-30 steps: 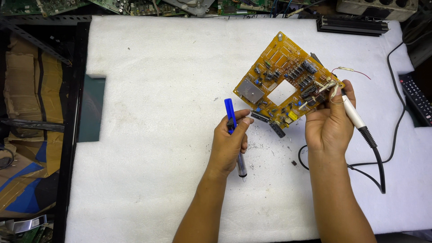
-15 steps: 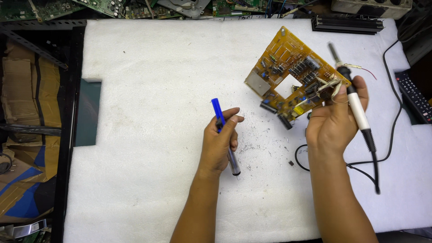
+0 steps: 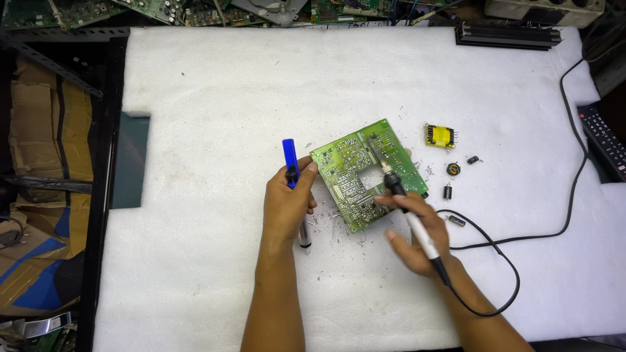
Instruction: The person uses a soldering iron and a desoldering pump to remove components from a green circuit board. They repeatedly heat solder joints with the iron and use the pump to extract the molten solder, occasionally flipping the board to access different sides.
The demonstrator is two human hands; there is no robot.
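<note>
One view only, head camera, looking straight down on a white foam mat (image 3: pixel 215 104).

Centre of frame: green circuit board (image 3: pixel 366 173) lies solder side up, flat on the mat, tilted about a diagonal. That face up suits work on the joints.

Right hand (image 3: pixel 417 238), lower right of centre, is closed pen-fashion around a soldering iron (image 3: pixel 401 205); its tip rests on the board near the square cut-out. The black cord (image 3: pixel 521 238) loops off to the right edge, clear of the board.

Left hand (image 3: pixel 287 202), just left of the board, is wrapped around a blue desoldering pump (image 3: pixel 291 171), held upright; the thumb touches the board edge, likely to steady it.

Right of the board: yellow transformer (image 3: pixel 440 135) and small loose components (image 3: pixel 456 179), set apart from it. Metal scraps lie around the board.
</note>
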